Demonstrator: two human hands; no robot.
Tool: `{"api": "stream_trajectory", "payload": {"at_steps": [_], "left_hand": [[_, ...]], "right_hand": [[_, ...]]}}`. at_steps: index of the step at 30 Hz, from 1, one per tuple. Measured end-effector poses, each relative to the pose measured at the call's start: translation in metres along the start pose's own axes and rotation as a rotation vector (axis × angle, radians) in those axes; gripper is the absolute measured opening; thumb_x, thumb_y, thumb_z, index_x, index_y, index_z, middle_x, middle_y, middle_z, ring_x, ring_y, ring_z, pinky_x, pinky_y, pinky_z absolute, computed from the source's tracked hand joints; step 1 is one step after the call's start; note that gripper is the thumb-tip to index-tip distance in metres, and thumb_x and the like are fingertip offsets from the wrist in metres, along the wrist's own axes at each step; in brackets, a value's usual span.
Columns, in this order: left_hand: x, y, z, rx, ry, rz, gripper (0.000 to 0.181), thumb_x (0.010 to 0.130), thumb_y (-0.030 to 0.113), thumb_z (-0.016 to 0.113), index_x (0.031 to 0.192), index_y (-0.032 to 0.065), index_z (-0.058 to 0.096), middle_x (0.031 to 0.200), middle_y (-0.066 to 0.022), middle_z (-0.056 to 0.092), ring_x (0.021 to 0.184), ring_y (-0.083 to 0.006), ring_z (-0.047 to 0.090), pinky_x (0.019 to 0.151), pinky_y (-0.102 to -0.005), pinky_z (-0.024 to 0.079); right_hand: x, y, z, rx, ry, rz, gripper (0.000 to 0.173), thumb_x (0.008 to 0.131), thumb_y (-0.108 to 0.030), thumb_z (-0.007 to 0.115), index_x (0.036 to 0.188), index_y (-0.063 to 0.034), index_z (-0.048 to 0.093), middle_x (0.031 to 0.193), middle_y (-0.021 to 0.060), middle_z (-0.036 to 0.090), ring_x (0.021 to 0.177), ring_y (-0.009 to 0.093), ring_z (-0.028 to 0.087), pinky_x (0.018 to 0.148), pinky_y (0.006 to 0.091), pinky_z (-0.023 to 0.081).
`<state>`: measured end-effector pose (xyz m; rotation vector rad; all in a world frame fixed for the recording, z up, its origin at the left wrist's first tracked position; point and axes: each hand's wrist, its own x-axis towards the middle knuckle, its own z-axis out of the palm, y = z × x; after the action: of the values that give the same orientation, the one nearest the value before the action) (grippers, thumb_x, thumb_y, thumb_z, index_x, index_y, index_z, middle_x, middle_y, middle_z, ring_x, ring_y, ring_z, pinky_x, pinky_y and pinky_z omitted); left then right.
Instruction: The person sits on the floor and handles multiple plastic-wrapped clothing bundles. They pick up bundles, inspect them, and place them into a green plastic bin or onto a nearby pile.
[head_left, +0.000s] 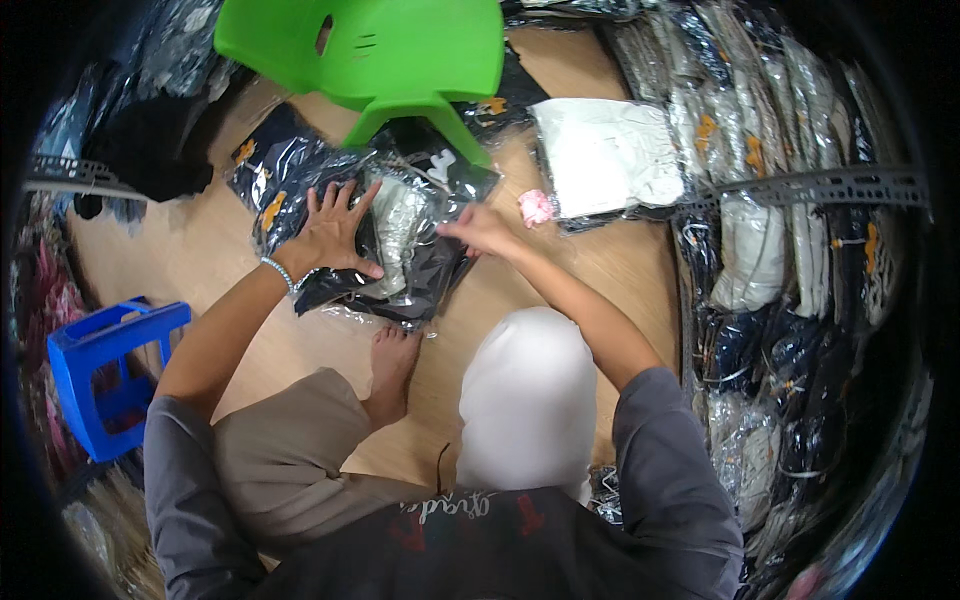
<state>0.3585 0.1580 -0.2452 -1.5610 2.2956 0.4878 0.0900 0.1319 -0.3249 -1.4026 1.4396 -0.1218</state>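
Observation:
Clear plastic bags with folded dark garments (431, 277) lie overlapping on the wood-look floor before me. A pale grey folded piece (395, 225) shows in the middle of the top one. My left hand (334, 229), fingers spread, rests flat on the packs, left of the pale piece. At the right edge of the same pack is my right hand (476, 229), fingers curled; whether it pinches the plastic cannot be told. Further left, another bagged navy garment (277, 154) with orange tags lies partly beneath the pile.
A green plastic chair (375, 52) stands over the far end of the packs. Beyond my right hand lie a pink scrunchie-like item (535, 208) and a bagged white garment (607, 157). Bagged clothes (750, 270) fill a metal-framed rack at right. A blue plastic stool (71, 360) is at left.

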Motion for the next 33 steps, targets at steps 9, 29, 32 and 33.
{"api": "stream_trajectory", "payload": {"at_steps": [9,29,32,33], "left_hand": [[-0.037,-0.055,0.018,-0.112,0.674,-0.120,0.079,0.070,0.024,0.075,0.136,0.0032,0.037,0.125,-0.0189,0.047,0.117,-0.0373,0.044,0.102,-0.0462,0.035],[-0.007,0.039,0.008,-0.218,0.546,-0.003,0.027,0.075,0.027,0.064,0.087,0.0042,0.061,0.085,-0.0125,0.054,0.085,-0.0310,0.054,0.074,-0.0428,0.042],[0.006,0.061,0.008,-0.258,0.299,0.036,0.055,0.079,0.054,0.064,0.095,0.0019,0.056,0.093,-0.0169,0.056,0.093,-0.0339,0.055,0.082,-0.0444,0.044],[0.010,0.062,0.008,-0.250,0.269,0.064,0.059,0.078,0.058,0.062,0.096,0.0014,0.056,0.094,-0.0175,0.056,0.094,-0.0340,0.055,0.083,-0.0441,0.044]], "right_hand": [[0.024,-0.054,0.034,0.269,-0.293,0.096,0.087,0.065,-0.052,0.080,0.125,0.0034,0.048,0.114,0.0232,0.057,0.096,0.030,0.063,0.075,0.0409,0.055],[-0.091,0.062,-0.053,1.226,0.384,-0.402,0.069,0.075,0.008,0.063,0.137,-0.0005,0.035,0.134,0.0119,0.042,0.123,0.021,0.041,0.097,0.0300,0.040],[-0.099,0.065,-0.072,0.960,0.467,-0.327,0.056,0.079,0.007,0.062,0.128,-0.0045,0.039,0.122,0.0100,0.050,0.111,0.017,0.049,0.092,0.0306,0.044],[-0.101,0.064,-0.076,0.881,0.506,-0.372,0.053,0.079,0.007,0.062,0.126,-0.0048,0.039,0.119,0.0093,0.051,0.109,0.016,0.050,0.090,0.0298,0.044]]}}
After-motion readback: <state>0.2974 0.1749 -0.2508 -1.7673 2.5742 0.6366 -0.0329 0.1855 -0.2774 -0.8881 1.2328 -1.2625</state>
